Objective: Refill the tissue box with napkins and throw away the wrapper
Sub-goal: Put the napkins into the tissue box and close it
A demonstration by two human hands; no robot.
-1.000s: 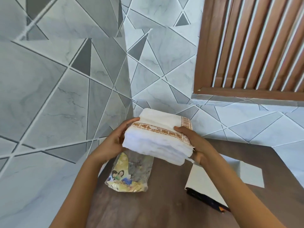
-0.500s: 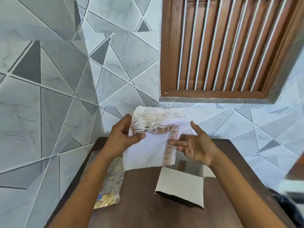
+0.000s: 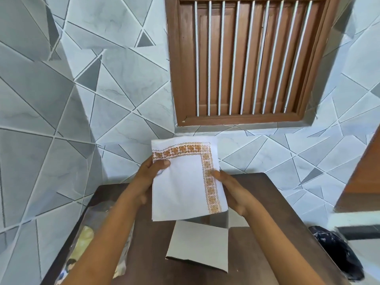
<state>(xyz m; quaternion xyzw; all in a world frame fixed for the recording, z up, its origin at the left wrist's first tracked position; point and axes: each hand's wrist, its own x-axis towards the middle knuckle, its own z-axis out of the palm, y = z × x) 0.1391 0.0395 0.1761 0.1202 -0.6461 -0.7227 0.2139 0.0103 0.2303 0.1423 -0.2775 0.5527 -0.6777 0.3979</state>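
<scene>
From the head camera, two hands hold a stack of white napkins (image 3: 185,186) with an orange border up over the open tissue box (image 3: 200,247) on the brown table (image 3: 277,212). The left hand (image 3: 149,177) pinches the left edge, thumb on top. The right hand (image 3: 228,188) grips the right edge. The wrapper (image 3: 82,243) lies on the table's left side, partly under the left arm.

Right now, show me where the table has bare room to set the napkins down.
Bare table shows right of the box, out to the right edge, and a narrower strip between the box and the wrapper. The left edge is crowded by the wrapper; the middle by the box. The left hand and right hand hold the napkins above the box.
</scene>
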